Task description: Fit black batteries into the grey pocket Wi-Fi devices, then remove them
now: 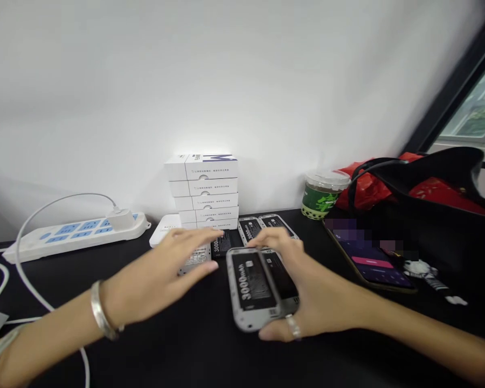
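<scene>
The right hand (319,291) has a grey phone (237,288) gripped, its 3000 mAh battery (249,281) facing up, and the left hand (157,275) is spread open over another grey phone (194,260) at nine o'clock! More phones (248,229) line up at twelve o'clock, right under a stack of white boxes (204,188), with a power strip (73,237) out at ten o'clock.

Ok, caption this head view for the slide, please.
Right hand holds two gray-framed 3000mAh phone batteries; left hand over another.

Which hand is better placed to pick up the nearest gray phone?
Left, probably: the left hand is empty and open right over that phone, while the right hand holds two others.
</scene>
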Motion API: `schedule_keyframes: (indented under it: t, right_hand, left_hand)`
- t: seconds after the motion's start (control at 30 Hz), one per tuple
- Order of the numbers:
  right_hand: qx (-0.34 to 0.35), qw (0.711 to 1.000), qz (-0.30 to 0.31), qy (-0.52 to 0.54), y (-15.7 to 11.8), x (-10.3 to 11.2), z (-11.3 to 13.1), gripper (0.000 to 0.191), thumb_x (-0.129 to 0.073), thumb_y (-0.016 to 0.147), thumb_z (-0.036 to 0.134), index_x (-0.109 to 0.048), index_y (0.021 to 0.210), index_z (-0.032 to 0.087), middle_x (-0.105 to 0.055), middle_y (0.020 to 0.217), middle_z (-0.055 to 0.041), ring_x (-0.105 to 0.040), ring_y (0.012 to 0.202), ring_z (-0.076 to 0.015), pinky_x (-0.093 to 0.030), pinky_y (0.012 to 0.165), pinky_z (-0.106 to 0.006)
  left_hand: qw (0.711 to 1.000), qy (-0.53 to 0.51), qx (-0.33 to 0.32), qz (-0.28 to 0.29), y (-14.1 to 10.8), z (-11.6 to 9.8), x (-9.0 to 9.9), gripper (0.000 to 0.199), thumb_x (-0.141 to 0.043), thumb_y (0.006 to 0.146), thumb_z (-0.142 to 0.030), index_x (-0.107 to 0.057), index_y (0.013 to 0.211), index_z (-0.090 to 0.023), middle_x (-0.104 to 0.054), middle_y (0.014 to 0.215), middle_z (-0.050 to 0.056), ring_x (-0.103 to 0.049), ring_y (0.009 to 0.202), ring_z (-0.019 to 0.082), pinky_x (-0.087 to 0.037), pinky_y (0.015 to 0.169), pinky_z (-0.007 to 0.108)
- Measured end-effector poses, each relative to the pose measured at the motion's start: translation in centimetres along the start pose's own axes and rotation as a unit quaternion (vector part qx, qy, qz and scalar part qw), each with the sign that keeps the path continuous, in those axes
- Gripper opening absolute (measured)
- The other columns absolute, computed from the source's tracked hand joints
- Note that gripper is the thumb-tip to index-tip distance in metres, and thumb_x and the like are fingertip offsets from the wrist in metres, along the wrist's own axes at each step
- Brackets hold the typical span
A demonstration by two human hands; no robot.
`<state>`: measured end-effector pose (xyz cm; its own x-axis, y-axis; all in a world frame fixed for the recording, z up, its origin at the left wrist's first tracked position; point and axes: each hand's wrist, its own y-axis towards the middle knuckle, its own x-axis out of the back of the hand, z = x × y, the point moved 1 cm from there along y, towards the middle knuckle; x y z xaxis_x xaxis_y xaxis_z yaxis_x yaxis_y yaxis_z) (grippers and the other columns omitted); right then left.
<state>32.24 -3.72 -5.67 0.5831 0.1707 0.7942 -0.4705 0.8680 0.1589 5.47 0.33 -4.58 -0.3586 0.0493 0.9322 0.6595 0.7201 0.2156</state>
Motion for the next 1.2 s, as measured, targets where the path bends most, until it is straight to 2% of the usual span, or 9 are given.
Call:
schedule_keyframes:
  t: [0.2,0.37,0.5,0.6,0.73,0.9,1.0,1.1,1.2]
  right_hand:
    - [-0.068,0.997,-0.006,-0.020,-5.1,5.5,-5.2,0.094,-0.091,0.063,0.046,-0.031,0.134,0.030,-0.050,0.147,-0.0142,-0.056,0.132,-0.0398,-0.053,0.105,-0.046]
    - [-0.122,0.991,0.011,-0.056,-6.4,5.2,-6.7,0.094,-0.090,0.063,0.050,-0.031,0.134,0.032,-0.051,0.154,-0.0126,-0.051,0.139,-0.0431,-0.049,0.111,-0.055]
    - [-0.143,0.987,0.031,-0.063,-6.2,4.8,-7.2,0.078,-0.086,0.070,0.048,-0.036,0.128,0.030,-0.049,0.156,-0.0142,-0.051,0.141,-0.0409,-0.048,0.112,-0.055]
    - [-0.130,0.990,0.035,-0.049,-6.3,5.0,-7.6,0.085,-0.086,0.073,0.047,-0.032,0.137,0.030,-0.048,0.156,-0.0159,-0.039,0.150,-0.0398,-0.041,0.119,-0.055]
    - [-0.101,0.993,0.004,-0.055,-6.3,5.2,-6.7,0.103,-0.088,0.072,0.050,-0.024,0.150,0.033,-0.036,0.162,-0.0124,-0.033,0.153,-0.0401,-0.034,0.124,-0.056]
    - [-0.044,0.996,-0.074,-0.022,-5.1,3.7,-3.3,0.082,-0.080,0.082,0.051,-0.036,0.148,0.035,-0.046,0.154,-0.0091,-0.050,0.140,-0.0379,-0.049,0.111,-0.050]
    - [-0.024,0.999,-0.030,-0.037,-3.3,1.7,-1.1,0.078,-0.077,0.082,0.055,-0.039,0.147,0.032,-0.053,0.147,-0.0102,-0.052,0.135,-0.0372,-0.049,0.108,-0.052]
    - [0.014,0.996,0.043,-0.071,-0.9,-0.3,0.3,0.081,-0.076,0.081,0.061,-0.042,0.145,0.024,-0.053,0.149,-0.0158,-0.047,0.138,-0.0398,-0.034,0.115,-0.059]
    - [0.041,0.994,0.084,-0.064,1.1,-1.9,0.8,0.091,-0.076,0.077,0.068,-0.041,0.144,0.019,-0.051,0.150,-0.0187,-0.046,0.138,-0.0405,-0.020,0.120,-0.062]
  left_hand:
    - [0.997,0.014,0.062,0.032,0.2,5.1,0.6,0.097,-0.075,0.074,-0.074,-0.044,0.152,-0.026,-0.056,0.151,0.010,-0.059,0.132,0.039,-0.051,0.109,0.050]
    - [0.998,0.008,0.055,0.042,0.7,5.6,-0.6,0.098,-0.075,0.078,-0.066,-0.032,0.158,-0.028,-0.049,0.157,0.013,-0.051,0.140,0.039,-0.046,0.113,0.054]
    - [0.995,0.023,0.065,0.068,0.9,5.3,-0.1,0.098,-0.075,0.077,-0.065,-0.033,0.156,-0.026,-0.047,0.157,0.014,-0.044,0.144,0.041,-0.037,0.118,0.060]
    - [0.994,0.011,0.068,0.090,0.9,5.4,0.4,0.101,-0.075,0.078,-0.064,-0.027,0.158,-0.025,-0.043,0.160,0.015,-0.041,0.146,0.040,-0.036,0.119,0.058]
    - [0.991,-0.006,0.067,0.113,0.8,5.9,0.6,0.105,-0.074,0.078,-0.061,-0.019,0.160,-0.025,-0.044,0.158,0.016,-0.051,0.139,0.038,-0.044,0.115,0.054]
    - [0.991,0.009,0.069,0.117,-0.2,4.1,0.1,0.112,-0.080,0.069,-0.067,-0.027,0.157,-0.024,-0.043,0.158,0.017,-0.042,0.143,0.045,-0.037,0.117,0.062]
    - [0.994,0.005,0.056,0.089,-1.0,1.8,-0.8,0.112,-0.082,0.065,-0.069,-0.033,0.154,-0.025,-0.048,0.151,0.017,-0.040,0.142,0.047,-0.029,0.118,0.069]
    - [0.996,-0.025,0.047,0.067,-0.7,0.1,-1.8,0.114,-0.080,0.062,-0.077,-0.035,0.153,-0.025,-0.053,0.143,0.016,-0.047,0.135,0.047,-0.035,0.112,0.071]
    - [0.996,-0.061,0.062,0.036,1.5,0.0,-2.2,0.076,-0.051,0.091,-0.074,-0.041,0.148,-0.025,-0.061,0.133,0.014,-0.056,0.126,0.039,-0.045,0.107,0.063]
